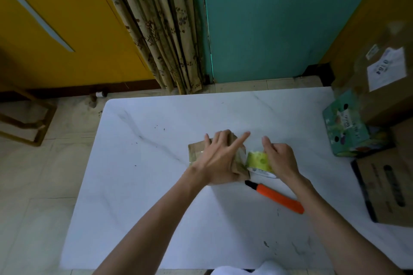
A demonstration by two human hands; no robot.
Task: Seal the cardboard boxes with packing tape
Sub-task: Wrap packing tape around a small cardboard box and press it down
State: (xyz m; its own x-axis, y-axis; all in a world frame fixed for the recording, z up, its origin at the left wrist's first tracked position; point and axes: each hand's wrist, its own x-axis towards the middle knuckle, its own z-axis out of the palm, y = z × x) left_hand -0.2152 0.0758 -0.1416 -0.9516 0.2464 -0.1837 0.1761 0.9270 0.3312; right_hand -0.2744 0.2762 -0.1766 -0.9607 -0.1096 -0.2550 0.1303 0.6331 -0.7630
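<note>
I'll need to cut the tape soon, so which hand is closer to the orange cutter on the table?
Right. The right hand grips the tape roll just beyond the orange cutter; the left hand rests on the cardboard box, further left.

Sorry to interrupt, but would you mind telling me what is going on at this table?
A person is taping a small cardboard box on the white table. The left hand rests on the box with straight fingers, while the right hand grips a roll of packing tape right beside it. An orange tool lies near the right forearm.
</note>
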